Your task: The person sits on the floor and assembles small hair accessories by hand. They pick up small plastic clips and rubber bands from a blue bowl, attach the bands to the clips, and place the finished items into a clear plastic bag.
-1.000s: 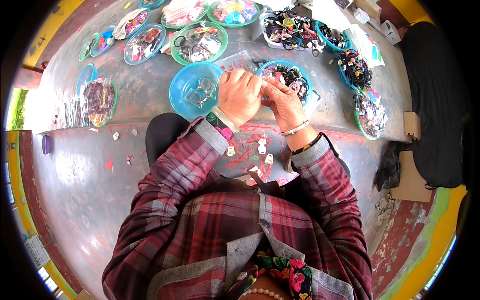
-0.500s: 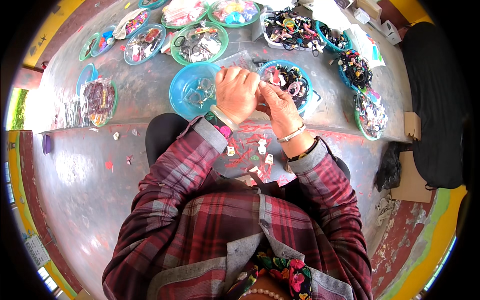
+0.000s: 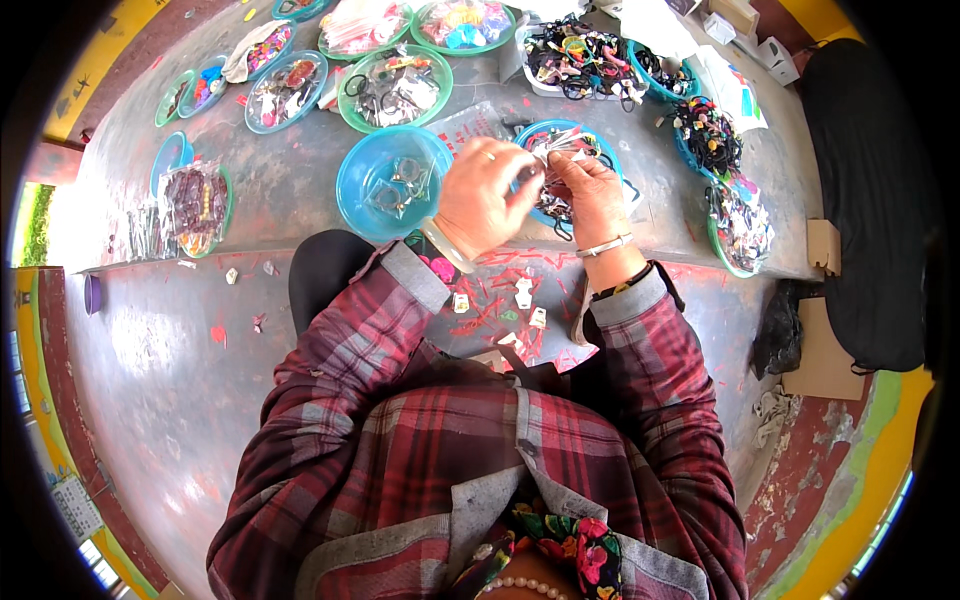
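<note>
Above the edge of a blue basin (image 3: 607, 147) heaped with dark hair ties (image 3: 583, 150), my two hands are close together. My left hand (image 3: 483, 195) is closed, its thumb and fingers around something small and dark that I cannot make out. With thumb and fingers pinched, my right hand (image 3: 592, 197) grips a thin whitish, see-through piece, perhaps a small plastic bag; its outline is unclear. To the left stands another blue basin (image 3: 350, 190), with see-through packets (image 3: 393, 193) of ring-shaped items in it.
Green and blue trays of accessories line the far side, among them a green tray (image 3: 440, 65). A white basket (image 3: 540, 85) overflows with dark hair ties. Red scraps (image 3: 490, 310) and small white cards (image 3: 523, 292) litter the lower floor. A black covered object (image 3: 865, 200) stands right.
My hands have moved apart slightly. My left hand has turned, its thumb now showing, and my right hand has shifted right. The whitish piece now shows between them.
</note>
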Demonstrator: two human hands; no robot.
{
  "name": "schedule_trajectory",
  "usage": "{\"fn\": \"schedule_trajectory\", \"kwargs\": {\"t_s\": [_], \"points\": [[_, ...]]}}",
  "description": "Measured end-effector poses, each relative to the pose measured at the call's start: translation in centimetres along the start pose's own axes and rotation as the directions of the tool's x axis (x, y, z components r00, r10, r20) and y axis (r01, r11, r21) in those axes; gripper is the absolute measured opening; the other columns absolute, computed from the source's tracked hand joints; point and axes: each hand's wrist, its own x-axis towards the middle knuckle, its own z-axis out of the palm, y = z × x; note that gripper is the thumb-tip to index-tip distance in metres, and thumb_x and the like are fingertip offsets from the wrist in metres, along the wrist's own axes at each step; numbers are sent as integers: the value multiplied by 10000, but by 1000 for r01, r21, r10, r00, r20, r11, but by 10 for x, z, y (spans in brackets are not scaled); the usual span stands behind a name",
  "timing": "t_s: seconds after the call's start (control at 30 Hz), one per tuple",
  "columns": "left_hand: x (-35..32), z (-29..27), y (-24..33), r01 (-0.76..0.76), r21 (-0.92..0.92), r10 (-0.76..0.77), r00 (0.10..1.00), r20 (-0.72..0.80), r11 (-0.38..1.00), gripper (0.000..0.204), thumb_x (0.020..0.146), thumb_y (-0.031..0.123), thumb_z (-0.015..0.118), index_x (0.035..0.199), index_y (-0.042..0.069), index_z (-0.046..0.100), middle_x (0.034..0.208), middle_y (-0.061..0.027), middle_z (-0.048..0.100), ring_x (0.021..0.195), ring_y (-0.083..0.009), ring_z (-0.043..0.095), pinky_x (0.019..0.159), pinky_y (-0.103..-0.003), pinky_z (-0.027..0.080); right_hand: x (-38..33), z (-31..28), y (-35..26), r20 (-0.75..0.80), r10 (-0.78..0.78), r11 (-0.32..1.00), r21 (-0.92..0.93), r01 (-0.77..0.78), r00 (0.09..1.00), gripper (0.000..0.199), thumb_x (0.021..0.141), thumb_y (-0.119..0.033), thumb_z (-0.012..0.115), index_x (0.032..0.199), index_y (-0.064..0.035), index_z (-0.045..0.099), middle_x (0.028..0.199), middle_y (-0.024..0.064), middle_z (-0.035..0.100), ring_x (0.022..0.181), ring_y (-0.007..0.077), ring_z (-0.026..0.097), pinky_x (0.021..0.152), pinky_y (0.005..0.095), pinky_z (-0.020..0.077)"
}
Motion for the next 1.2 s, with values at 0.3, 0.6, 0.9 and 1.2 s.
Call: {"fn": "schedule_trajectory", "kwargs": {"t_s": [0.3,0.6,0.9,1.2], "points": [[3,-13,-13,833,-474,-454,552,699,284,251,819,157,613,1021,8,604,870,-15,626,706,-43,547,536,-170,415,-7,11,-13,49,-110,974,-195,118,993,71,733,-49,692,769,-10,644,705,-14,606,638,37,499,573,174,399],[-2,-6,-18,781,-623,-463,537,706,-45,233,871,108,534,1032,-54,577,995,-118,615,895,-172,598,753,-271,505,-6,6,-17,42,-71,976,-205,79,997,94,722,-49,704,759,-18,623,712,-15,604,638,43,508,585,177,410],[-3,-5,-19,741,-656,-523,618,586,141,227,860,78,544,1005,-94,573,969,-160,608,898,-231,608,825,-315,500,-1,0,-24,56,-116,956,-265,127,992,104,721,-47,705,777,-24,619,708,-5,598,639,54,519,591,183,418],[-1,-7,-15,741,-657,-598,592,540,140,195,834,59,575,955,-92,598,915,-148,624,824,-201,625,759,-282,517,-2,4,-32,-26,-424,877,-263,403,905,187,726,-36,689,890,-14,603,821,13,580,701,72,524,608,216,445]]}}
